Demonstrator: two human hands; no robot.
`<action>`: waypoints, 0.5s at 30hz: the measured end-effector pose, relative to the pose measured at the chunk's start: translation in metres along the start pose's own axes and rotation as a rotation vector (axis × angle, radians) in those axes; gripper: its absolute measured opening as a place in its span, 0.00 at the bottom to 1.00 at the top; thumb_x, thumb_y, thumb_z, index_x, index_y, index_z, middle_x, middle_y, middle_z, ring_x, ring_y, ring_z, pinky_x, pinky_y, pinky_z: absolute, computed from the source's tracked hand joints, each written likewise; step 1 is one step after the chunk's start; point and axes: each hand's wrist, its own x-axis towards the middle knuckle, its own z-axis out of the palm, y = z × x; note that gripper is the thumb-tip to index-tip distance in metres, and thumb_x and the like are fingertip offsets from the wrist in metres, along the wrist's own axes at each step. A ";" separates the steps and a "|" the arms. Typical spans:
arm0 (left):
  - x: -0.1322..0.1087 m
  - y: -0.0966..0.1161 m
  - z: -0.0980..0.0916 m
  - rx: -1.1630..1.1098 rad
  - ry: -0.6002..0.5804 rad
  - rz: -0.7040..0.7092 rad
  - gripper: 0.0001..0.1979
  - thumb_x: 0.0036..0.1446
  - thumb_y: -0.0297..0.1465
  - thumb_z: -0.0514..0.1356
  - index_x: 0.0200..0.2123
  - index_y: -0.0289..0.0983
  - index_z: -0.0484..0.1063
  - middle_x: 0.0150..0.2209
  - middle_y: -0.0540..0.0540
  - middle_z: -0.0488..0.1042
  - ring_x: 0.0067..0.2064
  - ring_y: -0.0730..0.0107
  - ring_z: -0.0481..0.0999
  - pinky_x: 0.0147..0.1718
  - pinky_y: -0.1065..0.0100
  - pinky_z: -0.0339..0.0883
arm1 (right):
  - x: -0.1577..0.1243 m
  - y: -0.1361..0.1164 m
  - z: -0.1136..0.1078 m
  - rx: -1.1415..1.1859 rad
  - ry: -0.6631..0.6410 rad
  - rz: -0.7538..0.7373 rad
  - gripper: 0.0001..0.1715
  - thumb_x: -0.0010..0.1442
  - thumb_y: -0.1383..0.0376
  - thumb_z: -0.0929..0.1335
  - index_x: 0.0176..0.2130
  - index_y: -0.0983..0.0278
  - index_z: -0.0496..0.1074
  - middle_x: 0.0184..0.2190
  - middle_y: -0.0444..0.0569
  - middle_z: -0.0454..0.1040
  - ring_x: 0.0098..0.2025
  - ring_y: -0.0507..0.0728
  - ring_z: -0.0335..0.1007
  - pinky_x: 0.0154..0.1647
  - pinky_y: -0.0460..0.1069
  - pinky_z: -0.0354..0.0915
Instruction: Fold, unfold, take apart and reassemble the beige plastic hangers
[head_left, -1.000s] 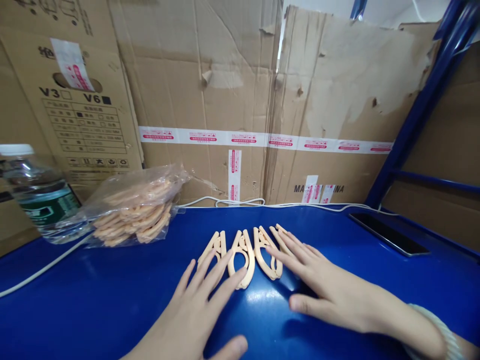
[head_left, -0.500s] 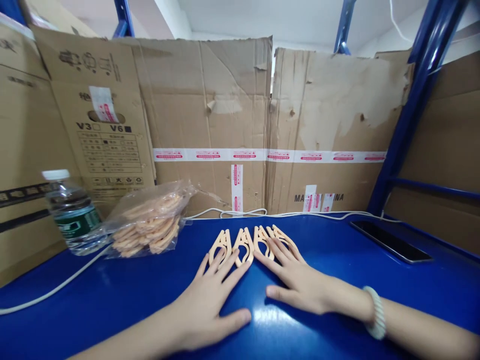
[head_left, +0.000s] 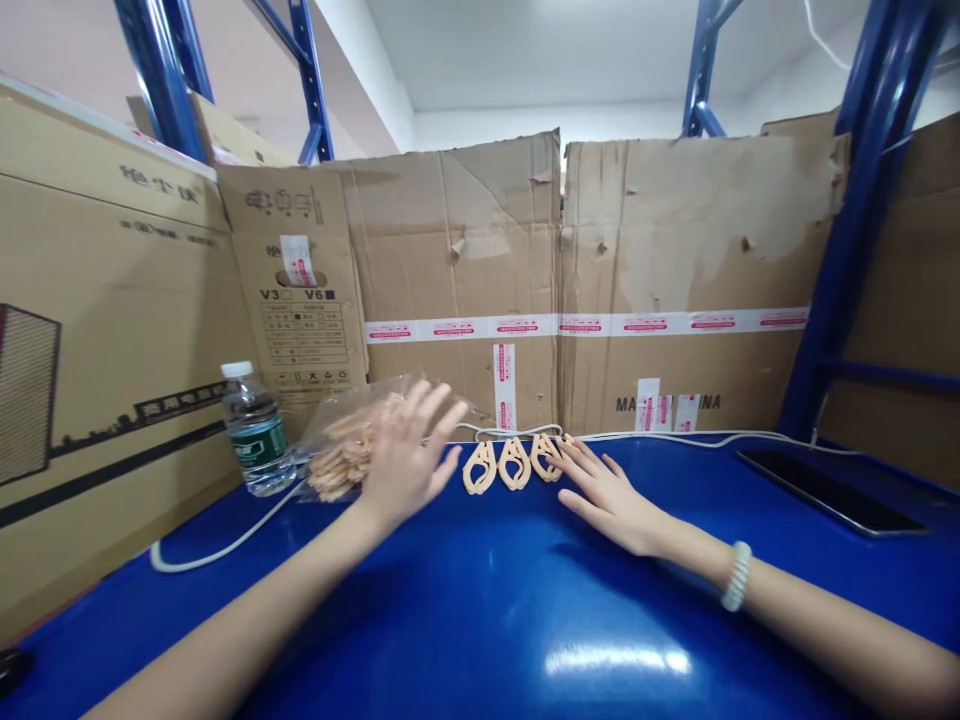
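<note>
Several beige folding hangers (head_left: 514, 464), folded up, lie in a row on the blue tabletop (head_left: 465, 600) near its back. My right hand (head_left: 611, 500) is open, palm down, its fingertips over the right end of the row and partly hiding the last hanger. Raised in front of a clear plastic bag (head_left: 352, 415) is my left hand (head_left: 405, 460), slightly blurred, fingers spread and holding nothing. Inside the bag is a stack of similar beige pieces (head_left: 337, 468), with its right part hidden by that hand.
Left of the bag stands a water bottle (head_left: 257, 435) with a white cap. A phone (head_left: 829, 490) lies on the right side. A white cable (head_left: 225, 555) runs along the table. Cardboard sheets (head_left: 457, 260) and blue shelf posts (head_left: 840, 270) border the back.
My left hand has lifted off the hangers and moved left to the bag. The row appears pushed toward the back, with my right hand still at its right end. The view has shifted.
</note>
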 end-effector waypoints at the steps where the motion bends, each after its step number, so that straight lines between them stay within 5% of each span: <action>1: -0.001 -0.012 -0.002 0.013 0.079 -0.080 0.27 0.60 0.35 0.57 0.63 0.44 0.57 0.68 0.43 0.53 0.71 0.51 0.40 0.65 0.42 0.37 | -0.005 -0.002 -0.002 0.027 0.017 -0.004 0.35 0.67 0.44 0.54 0.66 0.54 0.55 0.70 0.52 0.46 0.71 0.67 0.34 0.65 0.72 0.38; 4: -0.007 -0.047 0.005 -0.047 0.135 -0.291 0.33 0.56 0.41 0.60 0.63 0.39 0.57 0.66 0.38 0.58 0.68 0.41 0.50 0.63 0.40 0.45 | -0.013 -0.009 -0.003 0.109 0.063 -0.014 0.32 0.68 0.45 0.55 0.62 0.56 0.62 0.67 0.54 0.56 0.69 0.67 0.43 0.65 0.72 0.42; 6: -0.013 -0.061 0.012 -0.141 0.113 -0.343 0.22 0.59 0.38 0.55 0.55 0.37 0.67 0.56 0.37 0.72 0.58 0.44 0.69 0.56 0.46 0.62 | -0.013 -0.010 -0.002 0.175 0.115 -0.030 0.30 0.68 0.47 0.56 0.59 0.59 0.66 0.63 0.55 0.62 0.67 0.66 0.50 0.65 0.69 0.45; 10: -0.019 -0.041 0.004 -0.210 0.183 -0.329 0.17 0.65 0.33 0.47 0.49 0.36 0.72 0.49 0.40 0.78 0.52 0.53 0.76 0.52 0.54 0.68 | -0.007 -0.002 -0.004 0.366 0.273 -0.014 0.27 0.67 0.49 0.58 0.50 0.63 0.72 0.54 0.56 0.71 0.59 0.64 0.63 0.63 0.62 0.55; 12: -0.020 -0.009 -0.010 -0.282 0.182 -0.207 0.15 0.64 0.30 0.50 0.50 0.41 0.72 0.52 0.46 0.77 0.55 0.61 0.74 0.58 0.57 0.63 | -0.004 0.006 -0.010 0.510 0.353 0.085 0.26 0.64 0.48 0.61 0.46 0.64 0.75 0.51 0.56 0.74 0.56 0.65 0.66 0.61 0.62 0.56; 15: -0.025 0.042 -0.030 -0.535 -0.016 0.321 0.20 0.57 0.21 0.52 0.48 0.44 0.73 0.54 0.48 0.76 0.62 0.60 0.67 0.65 0.49 0.49 | -0.002 0.022 -0.023 0.687 0.442 0.232 0.26 0.60 0.47 0.64 0.39 0.64 0.76 0.45 0.56 0.77 0.52 0.68 0.69 0.57 0.61 0.61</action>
